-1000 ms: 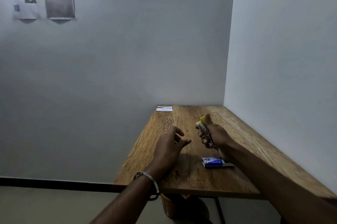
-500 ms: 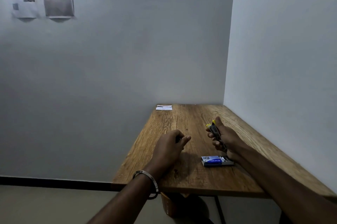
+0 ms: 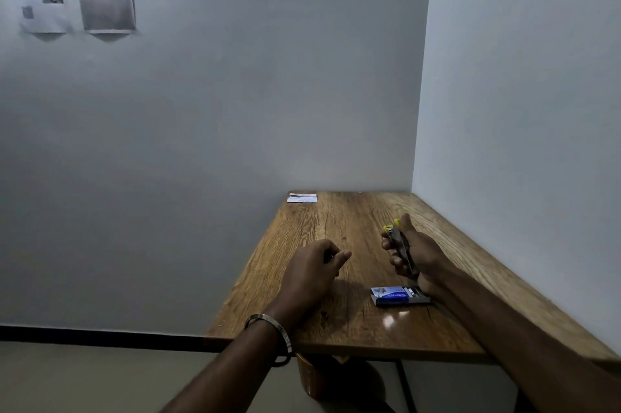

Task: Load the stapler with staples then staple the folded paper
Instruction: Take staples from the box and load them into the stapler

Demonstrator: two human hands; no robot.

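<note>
The brown wood-grain table (image 3: 336, 227) stands in the room corner. The right hand (image 3: 415, 253), over the table's right side, is closed round the small metal stapler with yellow end (image 3: 398, 243); within the last second it has shifted slightly toward the right edge. The left hand (image 3: 311, 269) has curled from spread fingers into a loose pinch, its contents too small to tell; judged, a staple strip is ready for loading. The blue staple box (image 3: 395, 295) lies open near the front edge. The white folded paper (image 3: 302, 198) lies at the far left corner.
</note>
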